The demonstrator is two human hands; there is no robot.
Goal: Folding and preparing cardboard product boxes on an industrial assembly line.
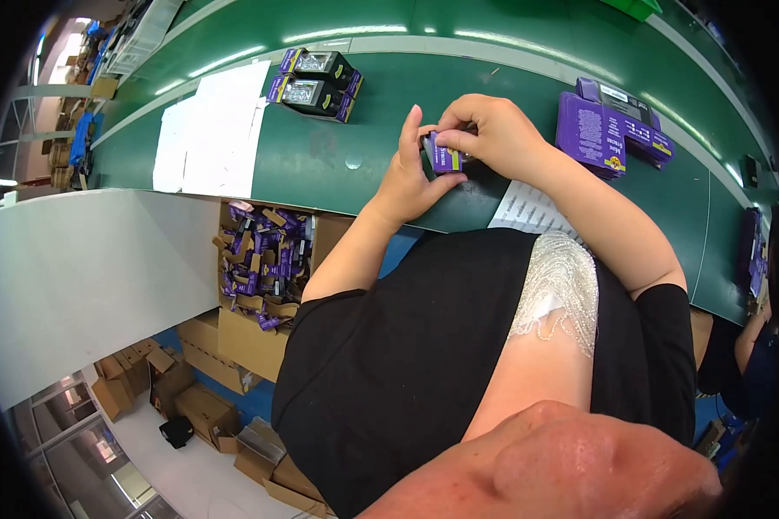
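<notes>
Over the green table I hold a small purple-and-black box in both hands. My left hand cradles it from the left, with the thumb along its near edge. My right hand grips its upper right side between thumb and bent fingers, which partly cover it. Under my right forearm lies a white sheet of printed labels. Several purple flat cartons are piled to the right of my right hand.
Purple-and-black boxes with clear windows stand at the back left, beside white paper sheets. Below the table edge, a cardboard box holds many purple cartons. A white panel stands at left. Another person is at far right.
</notes>
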